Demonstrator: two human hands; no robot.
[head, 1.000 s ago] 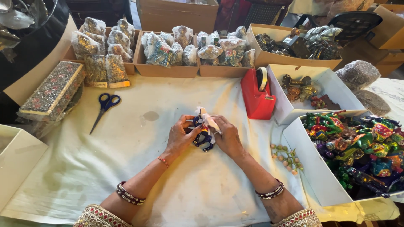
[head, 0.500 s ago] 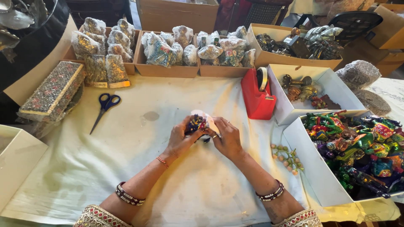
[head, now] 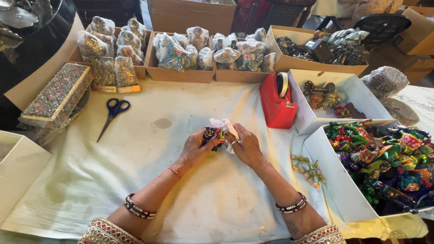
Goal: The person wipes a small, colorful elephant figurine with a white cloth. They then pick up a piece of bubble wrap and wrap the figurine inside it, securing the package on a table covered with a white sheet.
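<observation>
A white cloth point(head: 135, 180) covers the worktop, faintly stained near its middle. Above the cloth's centre, the left hand point(head: 195, 149) and right hand point(head: 245, 147) both have their fingers clamped on a small painted figurine point(head: 212, 134) half wrapped in white paper point(head: 224, 124). Blue scissors point(head: 113, 111) lie to the left, a red tape dispenser point(head: 276, 103) to the right, and cardboard boxes point(head: 181, 74) line the far edge.

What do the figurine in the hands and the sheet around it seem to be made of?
The figurine looks like painted wood or metal: hard, glossy, bright blue with multicoloured patterns. The material underneath can't be told. The sheet looks like thin white tissue paper, crumpling softly against the right hand.
</observation>
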